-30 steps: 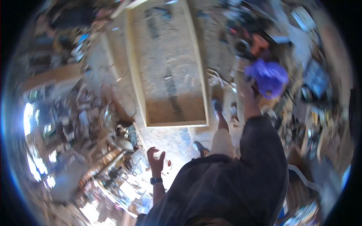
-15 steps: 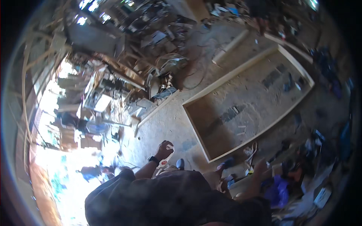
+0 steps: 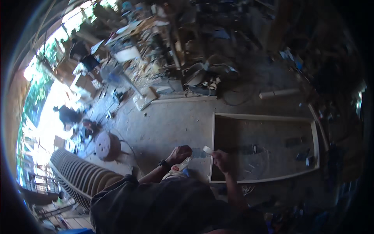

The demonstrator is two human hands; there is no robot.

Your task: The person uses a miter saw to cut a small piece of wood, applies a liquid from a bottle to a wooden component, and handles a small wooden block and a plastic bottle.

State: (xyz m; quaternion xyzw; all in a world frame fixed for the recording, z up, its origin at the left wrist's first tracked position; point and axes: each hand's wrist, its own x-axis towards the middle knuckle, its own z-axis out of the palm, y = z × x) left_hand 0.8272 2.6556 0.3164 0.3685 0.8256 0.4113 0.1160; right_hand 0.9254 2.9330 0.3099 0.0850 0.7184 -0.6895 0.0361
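Observation:
My left hand [image 3: 180, 154], below the middle of the view with a dark watch on its wrist, is closed on a clear plastic wrapper [image 3: 183, 165] with a red mark. The wrapper hangs under the fingers, and whether it is a bag or a bottle is hard to tell. To its right, my right hand [image 3: 221, 160] is raised and grips a pale, curved piece that looks like a roll of tape [image 3: 207, 150]. The two hands are apart. Just beyond the right hand lies a long wooden frame [image 3: 265, 117] on the floor.
A round stool [image 3: 108, 146] and a curved slatted wooden piece [image 3: 83, 171] stand at the left. Farther off are a standing fan [image 3: 115, 76], a wooden strip [image 3: 185, 100] and heaped scrap. Another person [image 3: 67, 115] is low down at the far left.
The view has swung left, bringing the stool and slatted piece into sight. My right hand has come up from low beside my body, now with the pale roll. The left hand still holds the plastic.

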